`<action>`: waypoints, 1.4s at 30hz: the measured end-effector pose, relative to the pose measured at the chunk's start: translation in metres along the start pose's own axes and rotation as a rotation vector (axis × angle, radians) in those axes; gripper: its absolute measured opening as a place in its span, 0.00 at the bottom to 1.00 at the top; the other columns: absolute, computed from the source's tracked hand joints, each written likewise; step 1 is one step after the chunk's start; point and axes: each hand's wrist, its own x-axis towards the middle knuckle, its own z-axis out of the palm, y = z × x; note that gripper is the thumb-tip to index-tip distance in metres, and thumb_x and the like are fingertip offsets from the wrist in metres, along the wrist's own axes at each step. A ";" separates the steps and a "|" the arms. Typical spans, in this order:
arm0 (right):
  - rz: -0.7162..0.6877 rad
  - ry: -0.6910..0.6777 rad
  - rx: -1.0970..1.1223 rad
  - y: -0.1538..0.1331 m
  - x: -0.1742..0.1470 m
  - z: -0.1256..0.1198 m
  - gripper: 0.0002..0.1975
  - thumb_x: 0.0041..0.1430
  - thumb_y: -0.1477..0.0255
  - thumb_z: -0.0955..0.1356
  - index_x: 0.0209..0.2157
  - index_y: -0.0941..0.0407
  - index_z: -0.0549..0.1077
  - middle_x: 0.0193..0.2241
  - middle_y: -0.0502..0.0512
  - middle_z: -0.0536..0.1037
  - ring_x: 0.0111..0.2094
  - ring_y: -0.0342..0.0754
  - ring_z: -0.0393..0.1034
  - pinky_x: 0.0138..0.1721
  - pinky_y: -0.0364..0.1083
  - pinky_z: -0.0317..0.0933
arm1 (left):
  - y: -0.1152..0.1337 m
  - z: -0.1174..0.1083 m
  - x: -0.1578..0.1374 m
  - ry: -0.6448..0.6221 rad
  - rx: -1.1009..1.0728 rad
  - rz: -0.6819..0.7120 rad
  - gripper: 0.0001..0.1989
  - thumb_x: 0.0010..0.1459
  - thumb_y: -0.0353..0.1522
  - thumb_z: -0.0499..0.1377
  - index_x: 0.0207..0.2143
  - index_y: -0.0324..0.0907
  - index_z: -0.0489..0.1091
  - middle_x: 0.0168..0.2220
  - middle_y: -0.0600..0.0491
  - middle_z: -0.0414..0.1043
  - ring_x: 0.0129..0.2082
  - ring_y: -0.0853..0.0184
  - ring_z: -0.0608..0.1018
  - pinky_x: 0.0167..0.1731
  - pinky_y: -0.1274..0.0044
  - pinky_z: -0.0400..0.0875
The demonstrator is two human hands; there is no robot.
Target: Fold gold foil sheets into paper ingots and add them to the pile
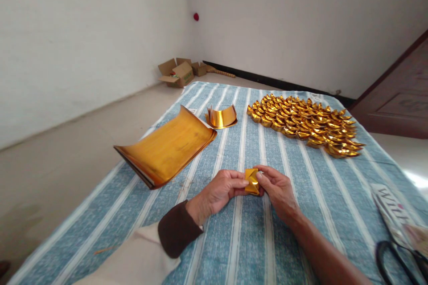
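White walls (284, 22) surround a striped blue cloth (222, 227); lettering (389, 202) at right reads "WIT", the rest unclear; the left hand (222, 191) and right hand (279, 189) pinch one folded gold paper (252, 182) between them, nearer than the gold ingot shapes (301, 120).

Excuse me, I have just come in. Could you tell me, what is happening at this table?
A person holds a small folded gold piece between the fingers of the left hand and the right hand. Many boat-shaped gold pieces sit close together farther away, to the right. Large gold sheets lie to the left, with a smaller curled stack beyond them.
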 end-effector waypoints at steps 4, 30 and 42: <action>0.016 0.015 0.046 -0.001 0.000 0.002 0.23 0.47 0.55 0.73 0.38 0.58 0.75 0.16 0.45 0.71 0.17 0.41 0.63 0.19 0.41 0.57 | 0.001 0.000 0.000 -0.007 -0.042 -0.002 0.11 0.43 0.29 0.69 0.31 0.34 0.78 0.32 0.46 0.78 0.33 0.65 0.79 0.43 0.72 0.71; -0.027 0.002 -0.004 0.000 -0.001 -0.002 0.22 0.50 0.58 0.72 0.43 0.58 0.73 0.19 0.48 0.76 0.22 0.43 0.69 0.25 0.43 0.62 | -0.005 -0.007 0.005 -0.033 -0.188 -0.034 0.07 0.48 0.28 0.64 0.31 0.34 0.77 0.32 0.47 0.76 0.33 0.66 0.76 0.40 0.74 0.69; 0.099 -0.153 0.174 -0.002 0.001 -0.002 0.20 0.45 0.62 0.75 0.40 0.58 0.77 0.23 0.51 0.77 0.23 0.42 0.67 0.24 0.41 0.59 | -0.003 -0.001 0.003 -0.159 -0.186 0.024 0.07 0.49 0.29 0.65 0.30 0.32 0.77 0.29 0.47 0.75 0.32 0.67 0.76 0.40 0.76 0.66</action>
